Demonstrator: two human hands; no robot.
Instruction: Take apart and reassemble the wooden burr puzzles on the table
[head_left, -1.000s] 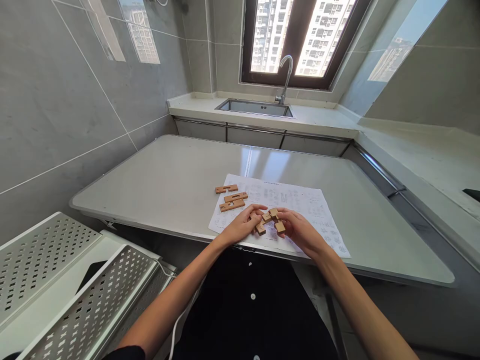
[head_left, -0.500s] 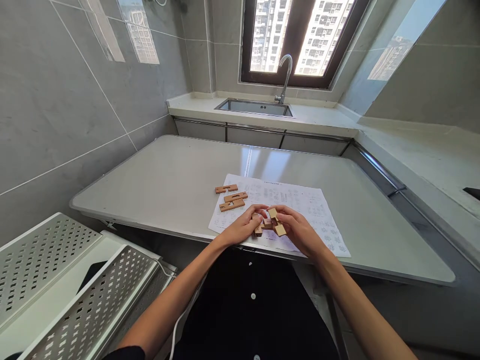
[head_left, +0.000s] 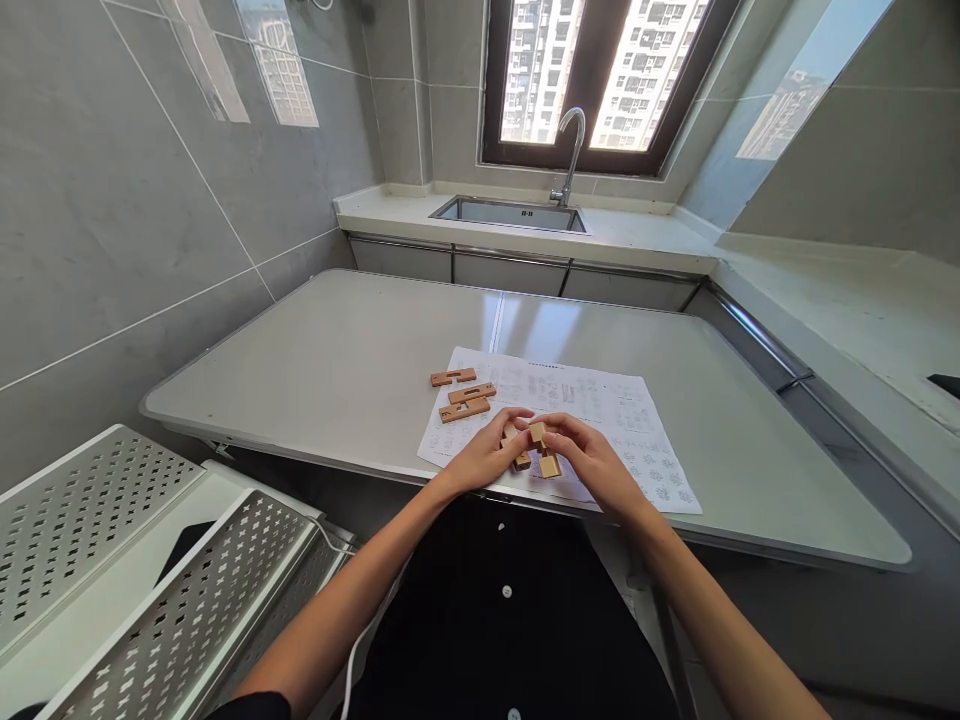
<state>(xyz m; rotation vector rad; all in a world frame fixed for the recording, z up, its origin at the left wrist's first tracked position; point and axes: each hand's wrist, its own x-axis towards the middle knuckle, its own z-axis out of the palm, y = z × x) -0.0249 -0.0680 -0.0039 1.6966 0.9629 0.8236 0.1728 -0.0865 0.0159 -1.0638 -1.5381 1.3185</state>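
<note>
Close to the table's front edge, my left hand (head_left: 486,455) is closed around a notched wooden puzzle piece (head_left: 522,461), its end poking out by the thumb. My right hand (head_left: 589,455) grips another wooden puzzle piece (head_left: 550,467) with pale square end faces, one higher and one lower. The two pieces are close together; my fingers hide whether they interlock. Beneath both hands lies a white printed sheet (head_left: 630,440) with rows of small diagrams. On its left edge rest three flat slotted wooden pieces (head_left: 465,410), apart from my hands.
The grey table (head_left: 337,370) stretches out on both sides of the sheet. Behind it are a counter with a sink (head_left: 510,214) and a faucet (head_left: 574,150). A perforated metal rack (head_left: 202,600) stands low at the left, with a white cable (head_left: 352,650) beside my left arm.
My right hand has moved slightly left with its piece, bringing it nearer the left one. The piece in my left hand has turned a little. The slotted pieces stay put.
</note>
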